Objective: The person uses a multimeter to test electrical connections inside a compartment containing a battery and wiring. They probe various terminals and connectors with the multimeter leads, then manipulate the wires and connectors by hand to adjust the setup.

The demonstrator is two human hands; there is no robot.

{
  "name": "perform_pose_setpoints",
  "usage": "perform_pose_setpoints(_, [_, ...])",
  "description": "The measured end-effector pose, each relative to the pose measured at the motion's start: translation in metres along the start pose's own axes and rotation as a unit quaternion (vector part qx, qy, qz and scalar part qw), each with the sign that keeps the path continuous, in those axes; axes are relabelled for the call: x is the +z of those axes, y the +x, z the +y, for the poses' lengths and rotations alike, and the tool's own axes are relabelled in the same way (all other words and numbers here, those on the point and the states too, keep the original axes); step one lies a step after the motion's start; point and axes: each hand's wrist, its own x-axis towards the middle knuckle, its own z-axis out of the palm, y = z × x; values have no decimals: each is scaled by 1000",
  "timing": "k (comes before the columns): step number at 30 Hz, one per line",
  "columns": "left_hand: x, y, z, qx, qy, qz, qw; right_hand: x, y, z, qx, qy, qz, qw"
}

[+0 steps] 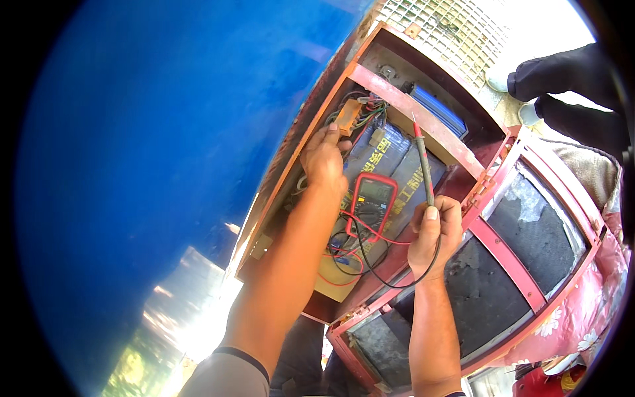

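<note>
Inside an open red metal box [264, 221], my left hand [325, 157] grips the lower end of a small orange module [348, 118], thumb and fingers around it. Several thin wires [374, 109] bunch beside the module. My right hand [436, 231] is closed around multimeter probes [424, 162], a red tip pointing up and away; a red and a black lead both run to this hand, but I cannot make out the second probe clearly. The red-framed multimeter [372, 205] lies on a blue-wrapped block [407, 165] with yellow lettering, between my hands.
A pink metal strap [417, 119] crosses the box, with a blue finned unit [438, 111] beyond it. The hinged lid [506, 264], lined in black, lies open at right. A blue panel [165, 132] borders the left. Another person's dark-trousered legs [569, 92] are at upper right.
</note>
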Motion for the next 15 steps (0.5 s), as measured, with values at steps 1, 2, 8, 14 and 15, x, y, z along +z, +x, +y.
perform_pose_setpoints(1, [-3,-3,0,8,-2,2,1000,0,-1,1,3,3,0,1000])
perform_pose_setpoints(2, [-3,-7,1,16,-6,3,1000,0,0,1,4,7,-1,1000])
perform_pose_setpoints(8, [-2,-57,-19,90,46,-66,993,-1,0,-2,10,6,6,1000])
perform_pose_setpoints(14, [-8,-72,-19,219,260,-193,921,1,1,-4,-3,8,-1,1000])
perform_pose_setpoints(15, [-20,-69,-20,273,260,-196,905,0,1,-4,-4,8,0,1000])
